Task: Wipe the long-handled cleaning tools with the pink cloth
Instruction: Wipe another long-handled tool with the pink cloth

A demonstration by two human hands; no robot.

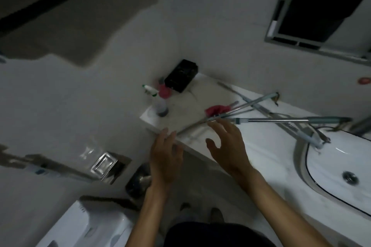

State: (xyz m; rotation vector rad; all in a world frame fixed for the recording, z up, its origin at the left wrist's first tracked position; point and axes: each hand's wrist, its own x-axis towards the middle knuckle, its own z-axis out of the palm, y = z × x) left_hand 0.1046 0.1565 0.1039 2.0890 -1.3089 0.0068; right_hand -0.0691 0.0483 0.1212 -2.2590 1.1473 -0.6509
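On the white worktop (261, 152) lie the long-handled cleaning tools (267, 120) — thin metal poles, crossed over one another, count unclear in the blur. The crumpled pink cloth (216, 110) sits beside them. Left hand (165, 158) and right hand (228, 144) hover near — each grip released, holding nothing. Two spray bottles (158, 102) stand behind.

Three or four long metal-handled cleaning tools (267, 120) are seen crossed beyond the right hand (226, 146); the exact number cannot be told. One crumpled pink cloth (215, 110) is counted just beyond them. Two spray bottles, one clear with a white-and-green trigger (158, 102) and one pink-topped (165, 91), and one black rectangular box (181, 76) are counted beyond the left hand (165, 158).
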